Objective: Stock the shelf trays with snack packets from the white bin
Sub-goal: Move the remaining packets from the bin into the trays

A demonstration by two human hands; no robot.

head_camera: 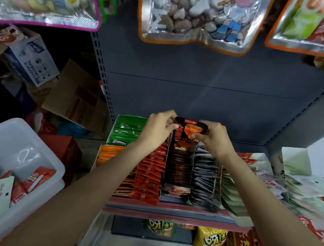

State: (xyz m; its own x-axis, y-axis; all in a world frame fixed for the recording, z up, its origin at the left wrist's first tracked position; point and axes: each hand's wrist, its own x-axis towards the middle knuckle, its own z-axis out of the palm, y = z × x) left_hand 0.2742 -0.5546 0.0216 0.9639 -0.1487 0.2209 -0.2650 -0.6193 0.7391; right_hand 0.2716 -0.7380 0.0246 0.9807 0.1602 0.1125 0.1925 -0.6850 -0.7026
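Two hands are working at the back of the shelf in the head view, and both are gripping the same dark snack packet (191, 130). The left hand (157, 129) is pinching its left edge between thumb and curled fingers, while the right hand (213, 137) is pinching the right edge in the same way. The packet is being held upright just above the rear end of the dark-packet tray (179, 163), which is sitting between the red-packet tray (151, 173) on its left and the grey-packet tray (204, 177) on its right. A green-packet tray (127, 129) is standing further left, behind an orange row (109, 155). The white bin (43, 147) is resting at lower left, well apart from the hands, with several packets lying in its bottom. Large foil bags (194, 15) are hanging above.

The person is probably slotting this packet in behind the row already filed there. The dark tray is looking nearly full, so the packet may be crumpling or riding up over its neighbours if it is being pushed down without the row being eased forward first. The cardboard dividers are thin, and a sideways shove from the left hand could be tipping red packets out of line. Whether there is a free gap at the back is hard to tell, since the hands are covering that spot.
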